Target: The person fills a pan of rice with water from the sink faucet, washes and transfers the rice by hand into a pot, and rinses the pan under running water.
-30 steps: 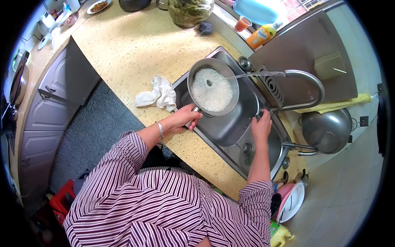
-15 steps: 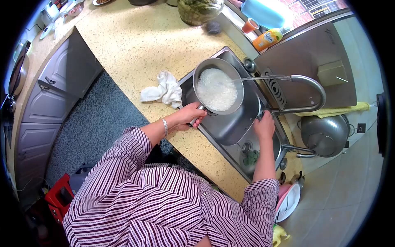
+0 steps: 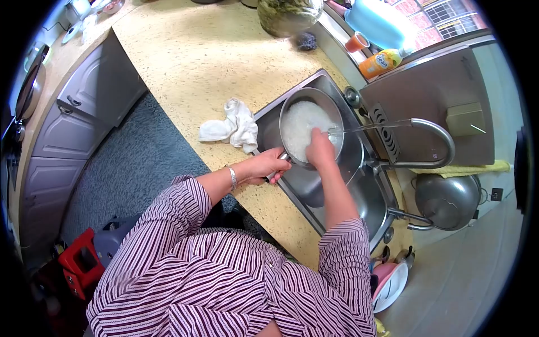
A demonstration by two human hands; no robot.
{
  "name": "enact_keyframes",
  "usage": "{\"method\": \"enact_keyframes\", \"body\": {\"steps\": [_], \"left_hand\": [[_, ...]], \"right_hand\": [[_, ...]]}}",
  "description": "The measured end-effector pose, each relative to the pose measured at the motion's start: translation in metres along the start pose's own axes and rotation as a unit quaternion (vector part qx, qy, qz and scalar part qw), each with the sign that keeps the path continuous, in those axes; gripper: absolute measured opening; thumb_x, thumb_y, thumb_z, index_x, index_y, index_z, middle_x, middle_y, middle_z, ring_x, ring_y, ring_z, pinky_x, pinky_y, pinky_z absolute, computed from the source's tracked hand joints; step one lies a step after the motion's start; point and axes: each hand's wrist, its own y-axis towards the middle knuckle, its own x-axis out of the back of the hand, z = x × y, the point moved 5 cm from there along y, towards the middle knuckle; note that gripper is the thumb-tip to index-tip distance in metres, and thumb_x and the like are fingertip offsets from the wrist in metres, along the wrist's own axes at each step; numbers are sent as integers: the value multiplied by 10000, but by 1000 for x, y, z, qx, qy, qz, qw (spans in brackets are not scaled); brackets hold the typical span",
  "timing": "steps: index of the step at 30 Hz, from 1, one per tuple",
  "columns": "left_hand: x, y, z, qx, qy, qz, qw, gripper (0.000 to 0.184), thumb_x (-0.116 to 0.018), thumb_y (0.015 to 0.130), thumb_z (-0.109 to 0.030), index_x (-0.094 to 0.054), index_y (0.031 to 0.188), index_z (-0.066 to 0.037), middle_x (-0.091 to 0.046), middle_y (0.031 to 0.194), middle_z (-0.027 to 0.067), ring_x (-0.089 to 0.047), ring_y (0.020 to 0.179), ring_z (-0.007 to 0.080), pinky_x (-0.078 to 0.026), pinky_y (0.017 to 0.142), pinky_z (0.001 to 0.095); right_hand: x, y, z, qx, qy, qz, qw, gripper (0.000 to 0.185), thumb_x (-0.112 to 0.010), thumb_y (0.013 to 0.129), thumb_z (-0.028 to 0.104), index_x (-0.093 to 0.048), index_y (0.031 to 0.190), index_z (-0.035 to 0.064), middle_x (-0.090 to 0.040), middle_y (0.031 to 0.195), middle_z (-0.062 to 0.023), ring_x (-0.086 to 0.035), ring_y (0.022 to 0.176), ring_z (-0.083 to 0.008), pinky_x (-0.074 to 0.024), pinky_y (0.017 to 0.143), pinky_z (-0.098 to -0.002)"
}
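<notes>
A crumpled white cloth (image 3: 242, 123) lay on the table (image 3: 191, 73) near the left grip (image 3: 269, 166), which was closed around the handle (image 3: 284, 156) of a grey pan (image 3: 313, 93), covering much of it. The pan was over the sink (image 3: 306, 188), just ahead of that grip, with white rice (image 3: 300, 121) inside. To the right of the right grip (image 3: 320, 148), the tap (image 3: 451, 147) poured a stream (image 3: 376, 126) beside it. That hand dipped into the pan, fingertips hidden — whether closed on anything, I couldn't tell. Well beyond both grips were an orange bottle (image 3: 379, 63) and a jar (image 3: 289, 16) — its top cut off from view.
</notes>
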Motion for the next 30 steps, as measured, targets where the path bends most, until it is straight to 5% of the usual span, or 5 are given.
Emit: {"method": "enact_keyframes", "body": {"steps": [4,9,18,24,30], "left_hand": [[1,-2,-1,-3,-15,-16,1000,134,-587,945,-123,-461,969,-85,-501,659,-13,-492,499,72,-426,458,245],[3,-2,1,-9,-28,-1,1000,137,-586,952,-140,-460,987,-97,-499,664,-26,-496,504,54,-423,464,231],[4,5,6,33,20,7,999,138,-575,939,-125,-451,967,-70,-503,656,2,-506,497,89,-441,457,255],[0,1,2,33,39,33,998,154,-583,935,-131,-450,972,-63,-509,658,-4,-514,505,77,-449,456,244],[3,4,8,34,29,21,999,155,-600,949,-126,-470,1011,-71,-499,664,-15,-498,487,54,-407,415,212]], "right_hand": [[-12,34,-18,-36,402,-44,914,417,-664,829,146,-602,1230,50,-631,1133,-229,-636,1045,-427,-508,914,-499],[47,6,-12,59,-27,-54,996,558,-707,857,324,-564,1327,61,-536,1342,-223,-574,1160,-441,-464,1001,-492],[-5,-11,31,191,227,-33,954,625,-797,795,194,-533,1350,81,-566,1248,-262,-557,1178,-445,-468,1002,-478],[29,15,1,-23,127,-107,986,728,-767,813,433,-510,1416,116,-422,1458,-265,-468,1299,-456,-421,1072,-492],[9,-20,19,90,108,-18,990,667,-756,816,424,-541,1403,191,-393,1509,-232,-377,1390,-425,-372,1091,-570]]}}
